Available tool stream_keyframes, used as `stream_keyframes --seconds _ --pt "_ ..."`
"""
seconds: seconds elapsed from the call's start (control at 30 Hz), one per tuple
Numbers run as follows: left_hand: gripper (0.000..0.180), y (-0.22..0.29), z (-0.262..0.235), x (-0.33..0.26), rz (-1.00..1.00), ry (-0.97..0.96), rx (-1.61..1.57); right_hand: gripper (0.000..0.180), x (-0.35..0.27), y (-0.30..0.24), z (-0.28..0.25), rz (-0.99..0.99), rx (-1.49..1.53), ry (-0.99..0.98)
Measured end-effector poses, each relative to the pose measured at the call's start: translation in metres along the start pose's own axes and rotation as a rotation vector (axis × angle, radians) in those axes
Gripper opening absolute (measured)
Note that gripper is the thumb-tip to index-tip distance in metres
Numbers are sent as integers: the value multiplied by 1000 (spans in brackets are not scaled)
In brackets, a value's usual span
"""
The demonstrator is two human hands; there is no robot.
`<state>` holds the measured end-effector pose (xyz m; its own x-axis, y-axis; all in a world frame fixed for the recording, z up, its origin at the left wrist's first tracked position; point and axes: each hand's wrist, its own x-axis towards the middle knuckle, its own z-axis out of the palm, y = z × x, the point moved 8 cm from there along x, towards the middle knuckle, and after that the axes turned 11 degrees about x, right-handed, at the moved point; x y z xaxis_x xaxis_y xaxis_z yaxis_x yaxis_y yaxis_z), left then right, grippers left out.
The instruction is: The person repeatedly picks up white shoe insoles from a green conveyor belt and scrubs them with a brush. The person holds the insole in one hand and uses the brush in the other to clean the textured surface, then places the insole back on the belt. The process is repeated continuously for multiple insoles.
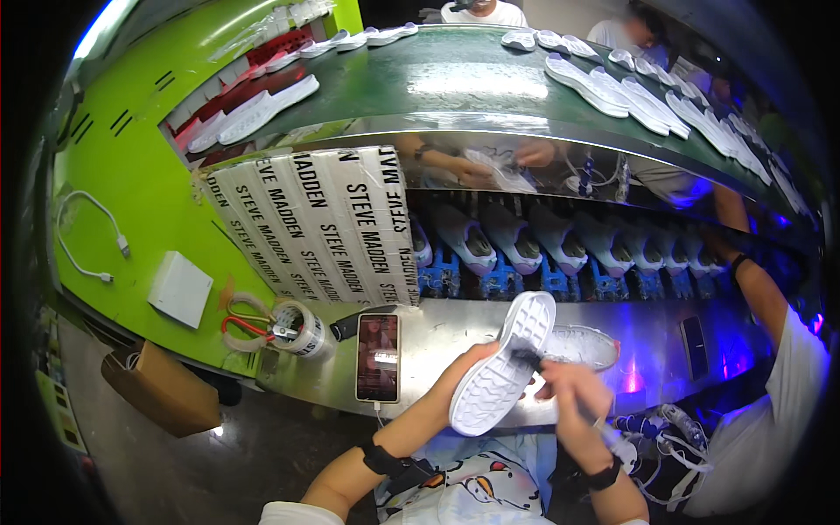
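Observation:
A white shoe sole [494,391], its ridged tread facing up, is tilted over the front of the metal bench. My left hand [468,363] grips its left edge, with most of the fingers hidden underneath. My right hand [576,394] is closed around a brush with dark bristles [527,359], which touch the middle of the sole. The brush and the fingers are slightly blurred. Just behind them, a second pale sole [584,346] lies on the bench, partly covered by the held one.
A phone [378,357], tape roll [302,331] and red-handled scissors [248,322] are at left. A taped cardboard box [319,227] stands behind. Shoes [516,241] line a lower rack; soles [586,87] lie on the green conveyor [420,96]. A co-worker's arm [759,293] reaches in at right.

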<state>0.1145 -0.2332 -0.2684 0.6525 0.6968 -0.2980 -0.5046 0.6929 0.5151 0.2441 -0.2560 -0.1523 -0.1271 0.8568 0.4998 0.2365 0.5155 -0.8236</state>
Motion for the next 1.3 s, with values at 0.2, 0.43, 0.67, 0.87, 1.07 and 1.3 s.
stream_keyframes --seconds 0.2,0.43,0.67,0.87,1.07,1.3 --pt "59 161 69 -12 328 -390 34 44 -10 -38 -43 43 602 372" --pt "50 273 162 11 737 -213 330 44 -45 -7 -75 237 470 676" --pt "54 284 243 158 1317 344 2396 45 -70 4 -85 379 490 718" --pt "45 282 283 182 1101 686 2492 36 -81 34 -114 371 644 699" --pt "38 402 174 208 726 859 2404 32 -70 39 -103 505 618 562" --pt "38 301 188 27 743 320 1169 30 -66 45 -83 602 673 526"
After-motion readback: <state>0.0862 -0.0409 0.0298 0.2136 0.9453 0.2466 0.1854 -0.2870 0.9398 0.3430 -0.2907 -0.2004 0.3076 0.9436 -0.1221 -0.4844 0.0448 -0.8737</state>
